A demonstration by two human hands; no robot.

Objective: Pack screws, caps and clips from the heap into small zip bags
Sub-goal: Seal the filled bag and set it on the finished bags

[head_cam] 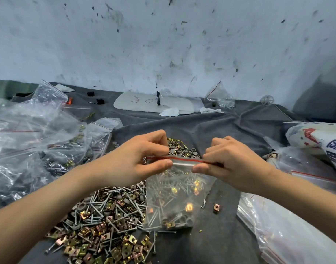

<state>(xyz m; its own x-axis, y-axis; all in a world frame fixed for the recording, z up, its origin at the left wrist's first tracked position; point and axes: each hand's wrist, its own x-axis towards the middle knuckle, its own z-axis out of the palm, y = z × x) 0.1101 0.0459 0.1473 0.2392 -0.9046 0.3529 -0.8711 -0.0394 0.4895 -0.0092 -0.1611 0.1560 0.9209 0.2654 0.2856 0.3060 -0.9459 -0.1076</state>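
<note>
A small clear zip bag with a red strip along its top hangs upright over the grey cloth, holding screws, brass clips and a few grey caps. My left hand pinches the bag's top at its left end. My right hand pinches the top at its right end. Below and to the left lies the heap of screws, square brass clips and grey caps. More grey caps lie behind the bag.
Filled zip bags pile up on the left. A stack of empty zip bags lies at the right, with a printed sack behind it. A white board rests by the wall. One loose clip sits right of the bag.
</note>
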